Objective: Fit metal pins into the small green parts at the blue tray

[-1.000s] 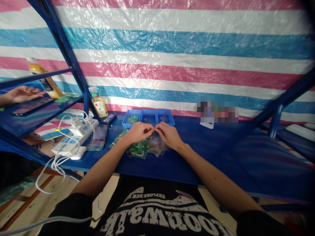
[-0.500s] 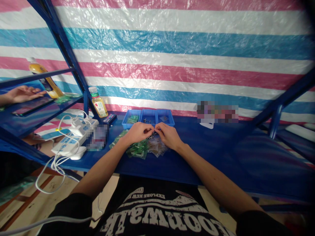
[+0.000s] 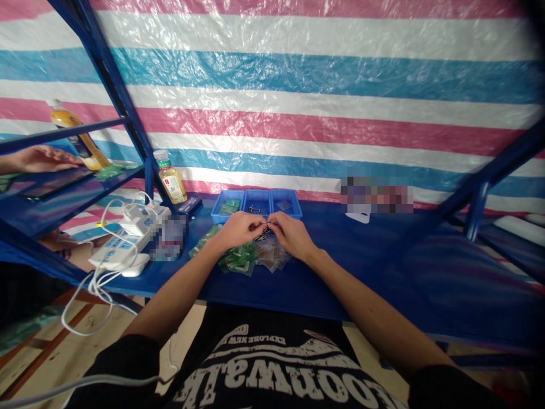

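My left hand [image 3: 242, 229] and my right hand [image 3: 291, 234] meet fingertip to fingertip in front of three small blue bins. Both are closed in a pinch; whatever sits between the fingers is too small to make out. Under my left hand lies a heap of green packets [image 3: 238, 260], and below my right hand are clear plastic bags [image 3: 272, 254] with brownish contents. Small dark pieces [image 3: 263, 234] show between the hands. The left bin [image 3: 216, 218] holds green packets, the middle bin [image 3: 256, 196] a few dark metallic parts, the right bin [image 3: 299, 215] a clear bag.
A power strip [image 3: 111, 253] with white cables stands at the left, near a bottle [image 3: 174, 184] and a dark box [image 3: 190, 205]. Another person's hand [image 3: 45, 159] is over the neighbouring shelf. Blue posts [image 3: 114, 85] flank the table [image 3: 366, 267]; a white card [image 3: 358, 216] lies at the back.
My hands stay in nearly the same place, with only slight finger movement. At the left, the other person's hand has turned and shifted a little to the right.
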`<action>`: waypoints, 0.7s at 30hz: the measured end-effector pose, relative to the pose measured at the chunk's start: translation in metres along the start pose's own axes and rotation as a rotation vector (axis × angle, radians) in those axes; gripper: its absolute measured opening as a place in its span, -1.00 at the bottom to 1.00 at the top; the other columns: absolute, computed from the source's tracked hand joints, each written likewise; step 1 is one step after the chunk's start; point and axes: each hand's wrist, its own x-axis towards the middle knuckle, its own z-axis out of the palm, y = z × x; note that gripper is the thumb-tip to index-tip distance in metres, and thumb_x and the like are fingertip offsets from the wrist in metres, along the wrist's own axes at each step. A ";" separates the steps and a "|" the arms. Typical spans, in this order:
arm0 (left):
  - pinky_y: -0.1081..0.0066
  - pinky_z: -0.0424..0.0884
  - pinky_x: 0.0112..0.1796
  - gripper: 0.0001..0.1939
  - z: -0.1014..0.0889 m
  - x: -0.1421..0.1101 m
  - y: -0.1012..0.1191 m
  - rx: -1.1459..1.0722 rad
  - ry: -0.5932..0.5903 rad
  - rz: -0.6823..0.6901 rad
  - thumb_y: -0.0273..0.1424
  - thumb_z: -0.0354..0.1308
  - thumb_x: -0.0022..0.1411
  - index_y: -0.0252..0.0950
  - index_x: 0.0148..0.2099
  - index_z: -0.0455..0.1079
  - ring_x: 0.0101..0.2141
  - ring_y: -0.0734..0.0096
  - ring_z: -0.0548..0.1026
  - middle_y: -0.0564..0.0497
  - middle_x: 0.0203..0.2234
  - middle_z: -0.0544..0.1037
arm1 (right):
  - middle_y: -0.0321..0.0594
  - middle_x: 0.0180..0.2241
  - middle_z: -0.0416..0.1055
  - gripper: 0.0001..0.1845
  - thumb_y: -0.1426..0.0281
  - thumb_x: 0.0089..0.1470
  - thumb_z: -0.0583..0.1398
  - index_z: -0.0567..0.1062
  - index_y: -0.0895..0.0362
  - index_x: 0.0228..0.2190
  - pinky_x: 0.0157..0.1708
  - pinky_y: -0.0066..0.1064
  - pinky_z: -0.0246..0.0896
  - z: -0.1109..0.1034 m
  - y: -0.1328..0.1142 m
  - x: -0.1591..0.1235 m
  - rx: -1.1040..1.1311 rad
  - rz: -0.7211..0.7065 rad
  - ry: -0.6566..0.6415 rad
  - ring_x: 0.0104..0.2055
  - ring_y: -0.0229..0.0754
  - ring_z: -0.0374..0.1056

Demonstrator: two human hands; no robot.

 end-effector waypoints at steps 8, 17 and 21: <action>0.49 0.12 -0.42 -0.74 -0.001 0.000 0.003 -0.008 -0.007 -0.011 -0.33 0.09 0.38 -0.28 -0.33 0.51 -0.53 0.51 0.35 0.10 -0.57 0.46 | -0.17 -0.16 0.50 -0.85 0.36 0.41 0.07 0.44 0.03 -0.14 -0.16 -0.33 0.25 0.000 0.001 0.000 -0.015 0.020 -0.008 -0.14 -0.09 0.43; 0.49 0.14 -0.40 -0.75 0.001 0.000 0.000 0.002 -0.017 -0.023 -0.32 0.09 0.40 -0.27 -0.25 0.56 -0.51 0.50 0.39 0.10 -0.55 0.50 | -0.18 -0.18 0.49 -0.85 0.35 0.42 0.07 0.44 0.04 -0.18 -0.14 -0.34 0.25 -0.001 0.000 0.000 -0.006 0.024 -0.009 -0.14 -0.10 0.43; 0.49 0.13 -0.40 -0.77 0.002 0.000 0.000 0.000 -0.012 -0.018 -0.34 0.10 0.38 -0.27 -0.26 0.55 -0.51 0.51 0.38 0.11 -0.55 0.49 | -0.18 -0.18 0.50 -0.84 0.35 0.43 0.07 0.45 0.03 -0.17 -0.14 -0.34 0.25 0.000 0.001 0.000 -0.013 0.026 -0.013 -0.13 -0.10 0.44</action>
